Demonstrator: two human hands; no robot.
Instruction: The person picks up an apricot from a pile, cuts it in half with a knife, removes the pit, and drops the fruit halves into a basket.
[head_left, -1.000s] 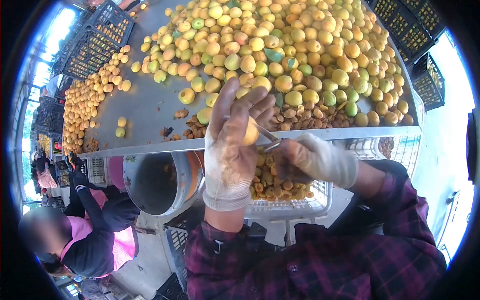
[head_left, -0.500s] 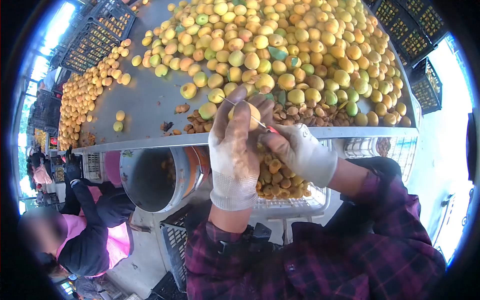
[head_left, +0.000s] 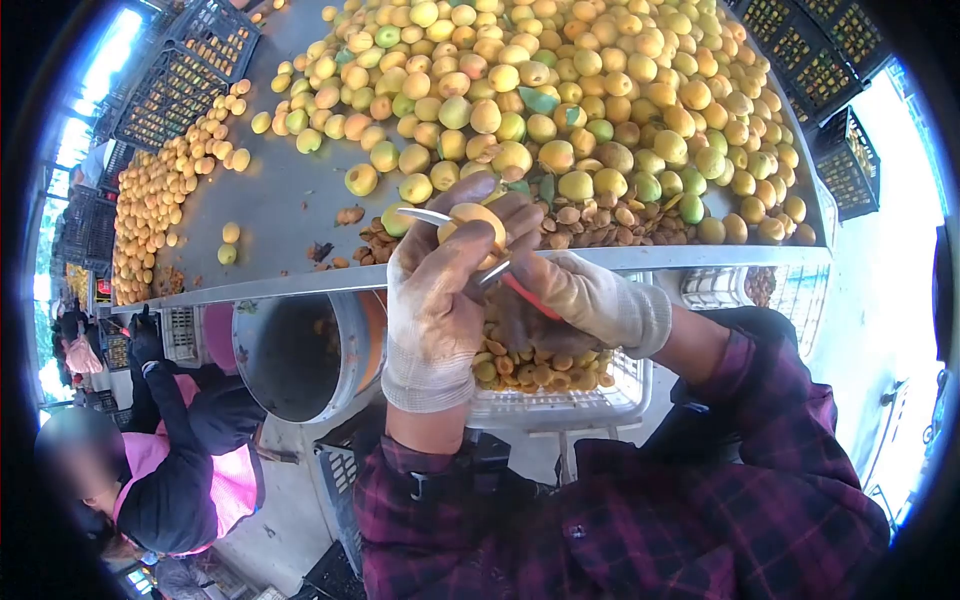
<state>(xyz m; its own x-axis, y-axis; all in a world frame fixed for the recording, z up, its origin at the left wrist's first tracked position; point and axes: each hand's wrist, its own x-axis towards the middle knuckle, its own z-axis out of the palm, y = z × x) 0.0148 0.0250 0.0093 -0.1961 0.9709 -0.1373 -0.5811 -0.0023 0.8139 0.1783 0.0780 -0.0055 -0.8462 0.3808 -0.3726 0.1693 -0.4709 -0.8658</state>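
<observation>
My left hand [head_left: 437, 300], in a stained white glove, is closed round a yellow apricot [head_left: 474, 226] above the table's front edge. Against that fruit lies a knife [head_left: 424, 215], its blade sticking out to the left. The red handle shows by my gloved right hand [head_left: 575, 290], whose fingers are wrapped round it. Brown pits [head_left: 600, 226] lie on the table just behind my hands, in front of a large heap of apricots [head_left: 600, 100]. Below my hands, cut apricots [head_left: 540, 370] fill a white crate [head_left: 600, 405].
The metal table [head_left: 290, 190] carries a second apricot pile [head_left: 165, 200] at left. A large bucket [head_left: 295, 355] stands under its edge. A person in pink and black [head_left: 200, 460] is at lower left. Black crates [head_left: 190, 85] stand at the back left and right.
Both hands have shifted slightly left. The knife's blade now shows wider on the left side of the apricot, and the fruit has turned in my left hand's fingers.
</observation>
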